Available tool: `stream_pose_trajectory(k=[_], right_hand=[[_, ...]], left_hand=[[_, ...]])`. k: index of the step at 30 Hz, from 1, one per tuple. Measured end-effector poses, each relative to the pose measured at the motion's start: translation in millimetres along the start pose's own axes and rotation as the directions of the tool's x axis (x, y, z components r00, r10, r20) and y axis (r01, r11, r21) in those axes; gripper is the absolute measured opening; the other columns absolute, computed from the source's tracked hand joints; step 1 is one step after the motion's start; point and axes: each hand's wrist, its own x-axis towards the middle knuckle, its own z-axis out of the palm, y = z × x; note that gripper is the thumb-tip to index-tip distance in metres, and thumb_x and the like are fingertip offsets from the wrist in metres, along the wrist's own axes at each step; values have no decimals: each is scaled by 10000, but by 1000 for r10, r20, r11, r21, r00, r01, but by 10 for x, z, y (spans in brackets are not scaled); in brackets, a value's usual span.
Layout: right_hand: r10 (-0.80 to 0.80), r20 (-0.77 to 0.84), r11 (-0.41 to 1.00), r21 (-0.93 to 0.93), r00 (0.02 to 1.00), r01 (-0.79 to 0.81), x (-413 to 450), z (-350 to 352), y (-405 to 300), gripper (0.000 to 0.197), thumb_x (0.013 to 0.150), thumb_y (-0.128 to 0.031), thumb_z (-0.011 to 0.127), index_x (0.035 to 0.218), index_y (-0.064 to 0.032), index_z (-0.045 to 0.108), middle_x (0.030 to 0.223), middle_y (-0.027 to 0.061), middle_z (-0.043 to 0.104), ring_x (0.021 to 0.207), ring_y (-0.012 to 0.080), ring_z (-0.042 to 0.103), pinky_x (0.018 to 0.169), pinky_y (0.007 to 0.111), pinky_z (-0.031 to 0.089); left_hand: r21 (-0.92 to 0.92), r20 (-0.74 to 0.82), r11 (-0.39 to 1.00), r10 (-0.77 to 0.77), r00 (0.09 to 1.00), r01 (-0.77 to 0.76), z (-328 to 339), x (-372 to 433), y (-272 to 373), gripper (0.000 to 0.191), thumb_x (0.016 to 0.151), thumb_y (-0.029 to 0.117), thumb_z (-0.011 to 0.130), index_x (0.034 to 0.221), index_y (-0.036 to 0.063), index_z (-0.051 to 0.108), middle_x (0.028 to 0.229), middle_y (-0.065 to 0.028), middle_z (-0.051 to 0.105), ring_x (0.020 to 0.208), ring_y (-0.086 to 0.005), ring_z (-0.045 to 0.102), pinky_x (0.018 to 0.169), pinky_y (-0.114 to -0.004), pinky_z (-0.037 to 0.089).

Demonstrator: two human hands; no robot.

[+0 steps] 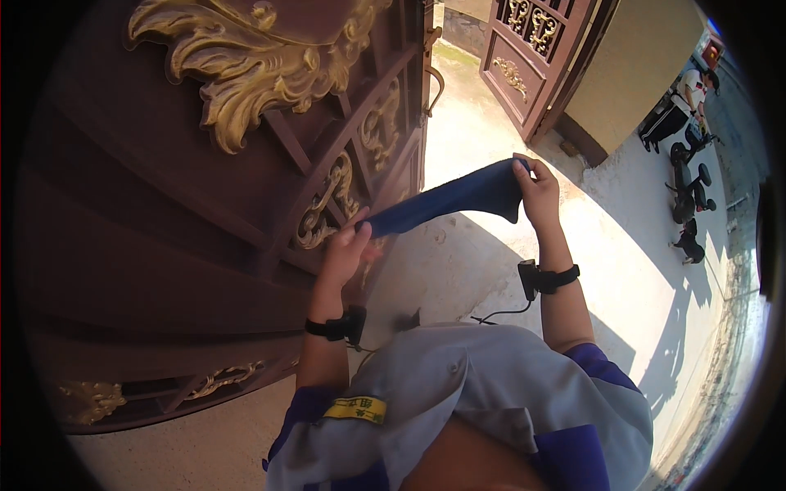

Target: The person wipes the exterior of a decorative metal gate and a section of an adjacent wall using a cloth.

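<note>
A dark blue cloth point(451, 195) is stretched between my two hands, higher on the right side of the picture. My left hand point(345, 248) pinches its narrower end between thumb and fingers, close in front of the gate. At the wider end, my right hand point(539, 193) grips the upper corner, and a lower corner hangs loose. Left of the cloth stands a brown metal gate leaf point(215, 215) with gold leaf-shaped ornament point(276, 73) and scrollwork panels. Neither hand touches the gate's handle point(436, 92).
Another brown gate leaf point(516, 67) stands ajar beside a beige wall point(638, 67). On the right, a person point(681, 104) stands by a small scooter point(688, 178), with a black dog point(689, 244) nearby. Sunlit concrete ground point(608, 245) lies underfoot. Black straps with devices circle both my forearms.
</note>
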Motion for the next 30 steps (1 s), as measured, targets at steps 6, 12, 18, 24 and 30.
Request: stream_pose_trajectory(k=[6, 12, 18, 24, 30], right_hand=[[180, 217, 897, 365, 959, -251, 517, 241, 31, 270, 929, -246, 567, 1072, -20, 602, 776, 20, 602, 605, 87, 584, 545, 191, 476], [105, 155, 862, 479, 982, -168, 1231, 624, 253, 351, 916, -143, 583, 1216, 26, 517, 931, 89, 637, 713, 142, 647, 642, 228, 537], [-166, 266, 835, 549, 950, -8, 2289, 994, 578, 512, 896, -41, 574, 1352, 31, 350, 1169, 134, 496, 878, 170, 628, 751, 265, 524], [-453, 244, 888, 206, 858, 411, 3470, 1684, 523, 517, 847, -167, 654, 1299, -7, 461, 1079, 153, 467, 804, 199, 579, 745, 289, 487], [-448, 249, 893, 95, 858, 439, 3233, 2240, 681, 423, 866, -177, 610, 1250, -37, 500, 1024, 240, 486, 857, 369, 573, 744, 396, 485]], left_hand=[[-512, 84, 855, 148, 985, -85, 25, 464, 145, 485, 974, 400, 397, 1108, -52, 510, 945, -200, 653, 853, -300, 671, 741, -355, 562], [-332, -10, 914, 243, 970, -233, 317, 958, 220, 281, 936, 137, 538, 1165, -18, 490, 1107, -130, 577, 1009, -213, 593, 883, -362, 506], [-271, -139, 874, 379, 915, -403, 953, 1609, 525, 528, 860, 86, 643, 1302, 19, 364, 1155, -77, 494, 995, -156, 530, 931, -340, 445], [29, -562, 920, 338, 755, -390, 1362, 2519, 920, 227, 920, 128, 579, 1075, 44, 437, 837, 14, 512, 661, -37, 458, 575, -182, 402], [294, -633, 938, 335, 698, -183, 1438, 2777, 728, 97, 950, 126, 527, 939, 41, 482, 770, 35, 481, 631, -26, 408, 593, -196, 402]])
